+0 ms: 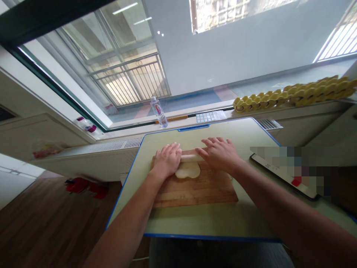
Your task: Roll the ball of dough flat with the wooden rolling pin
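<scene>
A pale rolling pin (189,158) lies across a wooden cutting board (195,193), at the far edge of a flattened piece of dough (187,170). My left hand (168,158) rests palm down on the pin's left part, its fingers stretched forward. On the right part, my right hand (220,152) presses down with its fingers spread out flat and the thumb along the pin. Both ends of the pin are hidden under my hands. The dough's left edge lies close by my left hand.
The board lies on a pale green table (200,223) with blue edging. A tablet-like device (284,176) lies at right, partly blurred out. On the windowsill stand a plastic bottle (158,112) and yellow egg cartons (295,93). A red object (86,186) is on the floor at left.
</scene>
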